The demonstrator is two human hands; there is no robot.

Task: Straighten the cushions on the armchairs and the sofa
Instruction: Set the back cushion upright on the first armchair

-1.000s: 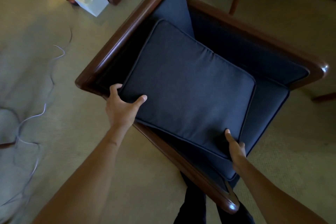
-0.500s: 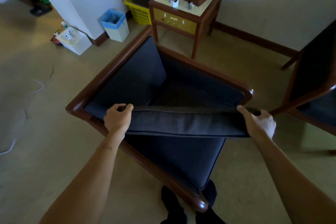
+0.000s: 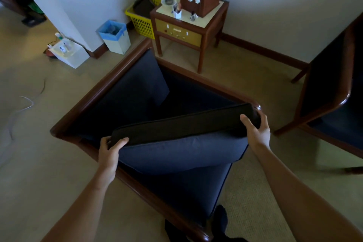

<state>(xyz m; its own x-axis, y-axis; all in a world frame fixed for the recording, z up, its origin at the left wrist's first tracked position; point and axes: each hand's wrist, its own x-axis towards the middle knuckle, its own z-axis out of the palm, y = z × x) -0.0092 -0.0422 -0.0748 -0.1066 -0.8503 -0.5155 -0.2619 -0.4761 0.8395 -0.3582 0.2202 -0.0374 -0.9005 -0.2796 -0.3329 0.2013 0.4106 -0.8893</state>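
Observation:
A dark blue loose cushion (image 3: 180,153) is held up over the seat of a wooden armchair (image 3: 102,92), tilted so its dark edge faces up. My left hand (image 3: 110,153) grips its near left corner. My right hand (image 3: 255,129) grips its far right corner, beside the chair's right armrest. Under it lies the blue seat cushion (image 3: 186,188). A second blue pad (image 3: 145,78) leans against the chair's left side.
A second armchair (image 3: 334,92) stands at the right. Behind are a wooden side table (image 3: 188,25) with a cabinet, a yellow basket (image 3: 141,19), a blue-lined bin (image 3: 115,35) and a white box (image 3: 68,53). A white cable (image 3: 25,104) lies on the carpet at left.
The cushion went from lying flat on the seat to being lifted and turned on edge. My right hand moved to its far right corner and the near face now sags toward me.

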